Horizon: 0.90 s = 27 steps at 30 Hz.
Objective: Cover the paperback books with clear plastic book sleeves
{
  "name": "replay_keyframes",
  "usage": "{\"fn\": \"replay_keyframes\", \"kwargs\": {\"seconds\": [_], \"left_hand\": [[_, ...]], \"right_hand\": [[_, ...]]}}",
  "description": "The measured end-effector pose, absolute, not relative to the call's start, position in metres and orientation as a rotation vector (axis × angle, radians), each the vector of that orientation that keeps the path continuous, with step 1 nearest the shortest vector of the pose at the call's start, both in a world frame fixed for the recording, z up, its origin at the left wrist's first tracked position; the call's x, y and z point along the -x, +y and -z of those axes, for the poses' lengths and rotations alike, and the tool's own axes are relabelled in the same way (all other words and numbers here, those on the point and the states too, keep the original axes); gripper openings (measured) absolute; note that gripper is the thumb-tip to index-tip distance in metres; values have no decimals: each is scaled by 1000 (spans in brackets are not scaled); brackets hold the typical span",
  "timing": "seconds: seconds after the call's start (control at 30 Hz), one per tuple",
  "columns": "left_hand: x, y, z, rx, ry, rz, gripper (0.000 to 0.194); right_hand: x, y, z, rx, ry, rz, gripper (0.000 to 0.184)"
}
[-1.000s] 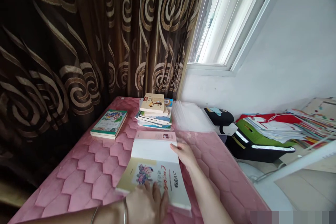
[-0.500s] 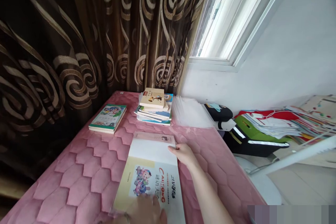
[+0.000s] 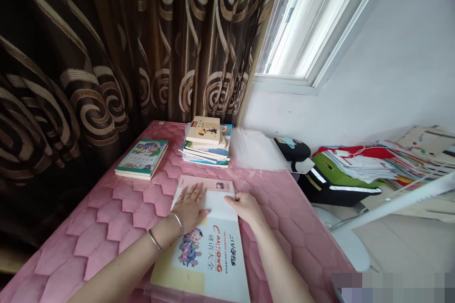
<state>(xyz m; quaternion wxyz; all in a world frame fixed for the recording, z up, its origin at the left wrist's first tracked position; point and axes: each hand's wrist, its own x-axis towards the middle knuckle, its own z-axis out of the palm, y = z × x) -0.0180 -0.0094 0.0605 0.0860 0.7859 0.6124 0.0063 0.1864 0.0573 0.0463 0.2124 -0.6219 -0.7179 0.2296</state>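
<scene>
An open book (image 3: 222, 241) lies on the pink quilted mattress, with a cartoon picture and Chinese lettering on its near page. A pink printed flap (image 3: 213, 184) shows at its far end. Clear plastic sticks out past the book's near left corner. My left hand (image 3: 190, 206), with two silver bangles at the wrist, lies flat on the far part of the book, fingers spread. At the book's right edge my right hand (image 3: 247, 206) is closed, thumb on top of the page and fingers curled at the border.
A stack of books (image 3: 206, 142) stands at the back of the mattress (image 3: 117, 232). Clear plastic sheets (image 3: 258, 149) lie right of it, and green-edged books (image 3: 142, 158) to the left. Beyond the right edge are a black and green bag (image 3: 337, 189), piled papers and a white bar (image 3: 398, 203).
My left hand has moved from the near page forward to the far part of the book and now lies flat there. My right hand keeps its place at the right edge.
</scene>
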Motion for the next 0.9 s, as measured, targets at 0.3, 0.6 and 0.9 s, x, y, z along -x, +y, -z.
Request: {"fn": "replay_keyframes", "kwargs": {"seconds": [0.3,0.6,0.9], "left_hand": [[19,-8,-51,-2330,1805,-8,64],[17,-6,-42,-2320,1873,-93,62],[17,-6,-48,-2261,1866,-8,62]], "right_hand": [[-182,54,-47,1867,-2072,-514,32],[-160,39,-52,1904,-2108,-27,37],[-127,21,-34,1544,-2524,-291,57]]}}
